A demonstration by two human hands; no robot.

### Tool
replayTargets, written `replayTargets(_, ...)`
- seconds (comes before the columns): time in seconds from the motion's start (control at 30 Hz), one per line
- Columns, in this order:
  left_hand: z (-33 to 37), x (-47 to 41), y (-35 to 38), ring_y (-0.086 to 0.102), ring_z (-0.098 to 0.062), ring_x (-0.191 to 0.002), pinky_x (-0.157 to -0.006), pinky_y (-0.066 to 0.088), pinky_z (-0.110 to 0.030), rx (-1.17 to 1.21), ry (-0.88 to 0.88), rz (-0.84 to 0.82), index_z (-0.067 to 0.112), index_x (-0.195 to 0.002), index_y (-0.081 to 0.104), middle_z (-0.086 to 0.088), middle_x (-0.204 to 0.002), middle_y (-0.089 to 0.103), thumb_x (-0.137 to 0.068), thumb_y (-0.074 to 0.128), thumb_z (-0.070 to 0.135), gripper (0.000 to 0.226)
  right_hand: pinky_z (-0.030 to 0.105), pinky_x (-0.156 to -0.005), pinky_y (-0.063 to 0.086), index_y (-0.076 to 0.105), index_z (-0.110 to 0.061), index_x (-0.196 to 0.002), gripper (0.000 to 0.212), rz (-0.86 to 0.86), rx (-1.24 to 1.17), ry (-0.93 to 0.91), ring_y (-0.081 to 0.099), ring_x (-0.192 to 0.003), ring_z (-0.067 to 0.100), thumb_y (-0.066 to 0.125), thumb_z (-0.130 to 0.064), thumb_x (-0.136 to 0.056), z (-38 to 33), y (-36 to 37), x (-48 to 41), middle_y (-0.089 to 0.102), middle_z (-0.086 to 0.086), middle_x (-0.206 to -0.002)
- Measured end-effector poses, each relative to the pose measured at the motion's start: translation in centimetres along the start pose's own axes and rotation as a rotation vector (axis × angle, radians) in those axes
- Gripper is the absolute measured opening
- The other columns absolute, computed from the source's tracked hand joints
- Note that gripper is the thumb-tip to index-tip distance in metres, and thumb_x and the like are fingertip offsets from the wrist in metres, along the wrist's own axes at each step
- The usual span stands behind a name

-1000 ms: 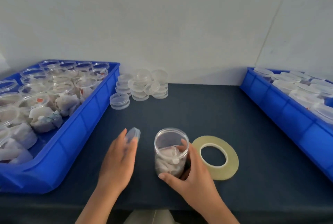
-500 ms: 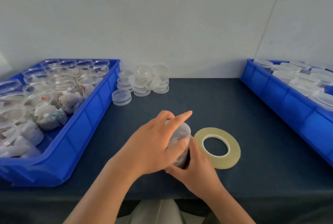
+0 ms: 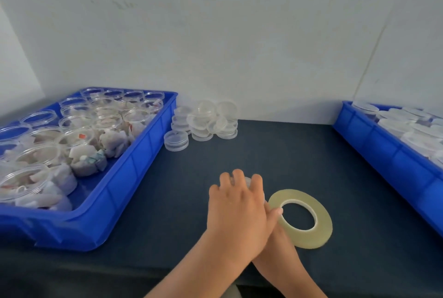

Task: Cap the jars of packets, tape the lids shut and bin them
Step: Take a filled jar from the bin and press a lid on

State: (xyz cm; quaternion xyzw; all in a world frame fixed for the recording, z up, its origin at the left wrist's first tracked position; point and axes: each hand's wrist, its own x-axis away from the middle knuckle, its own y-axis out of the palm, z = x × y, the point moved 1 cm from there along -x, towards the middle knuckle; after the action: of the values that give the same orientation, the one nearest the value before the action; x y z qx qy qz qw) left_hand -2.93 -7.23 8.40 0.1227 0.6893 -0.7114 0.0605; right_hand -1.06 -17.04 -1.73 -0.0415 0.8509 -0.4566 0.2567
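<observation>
Clamps the left hand (image 3: 237, 204) down over the top of the jar (image 3: 248, 180), fingers curled round its rim and thumb stretched out to the right. Hides nearly all of the jar that way; shows only a sliver of clear plastic between the fingers. Cannot tell whether that top is capped. Has the jar near the front middle of the dark table (image 3: 287, 154), just left of the tape roll (image 3: 323, 225). Tucks the right hand (image 3: 279, 240) under the left, on the jar's near side; cannot tell whether its fingers are curled or straight, since the left hand covers them. Has the tape roll lying flat on the table, right beside the hands. Has a blue bin (image 3: 134, 178) on the left, packed with open jars of packets (image 3: 79, 139). Has a heap of loose clear lids (image 3: 206, 120) at the back of the table, just right of that bin, against the white wall (image 3: 215, 34). Has a second blue bin (image 3: 395, 163) at the right edge, well apart from the hands, filled with capped jars (image 3: 412, 127).
</observation>
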Motion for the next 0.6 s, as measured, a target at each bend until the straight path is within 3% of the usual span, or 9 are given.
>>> replayTargets(0.07, -0.2, 0.3, 0.6, 0.043, -0.027, -0.104, -0.079, 0.035, -0.041, 0.002, -0.002, 0.019, 0.025, -0.137, 0.041, -0.008, -0.122, 0.046, -0.097, 0.038, 0.078, 0.066, 0.004, -0.054, 0.033, 0.047, -0.028, -0.106, 0.057, 0.023, 0.018, -0.017, 0.059, -0.065, -0.005, 0.091, -0.030, -0.070, 0.2, -0.1, 0.2, 0.064, -0.014, -0.089)
replayTargets(0.13, -0.5, 0.3, 0.8, 0.047, -0.027, -0.106, -0.082, 0.042, -0.041, 0.019, 0.028, 0.037, 0.028, -0.135, 0.046, -0.006, -0.122, 0.048, -0.095, 0.037, 0.081, 0.068, 0.012, -0.059, 0.045, 0.046, -0.034, -0.113, 0.040, -0.040, -0.069, 0.031, 0.063, -0.080, -0.003, 0.070, -0.046, -0.083, 0.0, -0.7, 0.2, 0.055, -0.026, -0.095)
replayTargets(0.2, -1.2, 0.0, 0.7, 0.050, -0.025, -0.107, -0.082, 0.046, -0.040, 0.051, 0.085, 0.052, 0.032, -0.129, 0.051, -0.001, -0.118, 0.051, -0.090, 0.035, 0.085, 0.068, 0.013, -0.072, 0.049, 0.050, -0.031, -0.123, 0.042, -0.099, -0.103, 0.063, 0.059, -0.091, -0.003, 0.048, -0.056, -0.089, 0.3, -0.4, 0.2, 0.049, -0.030, -0.102)
replayTargets(0.27, -2.0, -0.2, 0.6, 0.051, -0.018, -0.104, -0.080, 0.049, -0.037, 0.116, 0.149, 0.062, 0.037, -0.118, 0.054, 0.007, -0.111, 0.050, -0.086, 0.034, 0.089, 0.064, 0.019, -0.082, 0.052, 0.055, -0.028, -0.123, 0.036, -0.124, -0.163, 0.075, 0.058, -0.092, -0.001, 0.058, -0.048, -0.094, 0.5, -0.3, 0.4, 0.054, -0.023, -0.108)
replayTargets(0.33, -3.0, -0.6, 0.5, 0.050, -0.009, -0.103, -0.082, 0.050, -0.033, 0.209, 0.225, 0.039, 0.042, -0.110, 0.057, 0.015, -0.108, 0.049, -0.085, 0.035, 0.089, 0.057, 0.020, -0.084, 0.054, 0.058, -0.037, -0.118, 0.037, -0.133, -0.299, 0.177, 0.063, -0.094, -0.005, 0.077, -0.044, -0.088, 0.3, -0.7, 0.6, 0.063, -0.024, -0.104)
replayTargets(0.4, -4.1, -1.3, 0.4, 0.052, -0.001, -0.105, -0.087, 0.053, -0.033, 0.346, 0.325, -0.002, 0.043, -0.102, 0.065, 0.021, -0.109, 0.055, -0.088, 0.044, 0.081, 0.046, 0.016, -0.077, 0.055, 0.060, -0.041, -0.119, 0.053, -0.107, -0.347, 0.202, 0.067, -0.094, -0.008, 0.084, -0.059, -0.076, 0.4, -0.9, 0.8, 0.071, -0.025, -0.098)
replayTargets(0.5, -5.3, -2.8, -0.2, 0.061, -0.002, -0.113, -0.094, 0.052, -0.037, 0.611, 0.471, -0.122, 0.039, -0.090, 0.077, 0.025, -0.111, 0.067, -0.093, 0.064, 0.057, 0.022, 0.010, -0.082, 0.052, 0.052, -0.044, -0.132, 0.079, -0.064, -0.387, 0.180, 0.064, -0.107, -0.011, 0.077, -0.084, -0.068, -0.1, -1.4, 0.6, 0.067, -0.035, -0.116)
replayTargets(0.6, -5.9, -3.9, -0.8, 0.061, -0.001, -0.125, -0.107, 0.048, -0.037, 0.738, 0.531, -0.279, 0.038, -0.101, 0.082, 0.027, -0.116, 0.072, -0.094, 0.077, 0.037, 0.008, 0.015, -0.087, 0.054, 0.049, -0.047, -0.136, 0.078, -0.062, -0.425, 0.165, 0.062, -0.115, -0.010, 0.080, -0.079, -0.072, -0.3, -1.6, 0.6, 0.064, -0.035, -0.124)
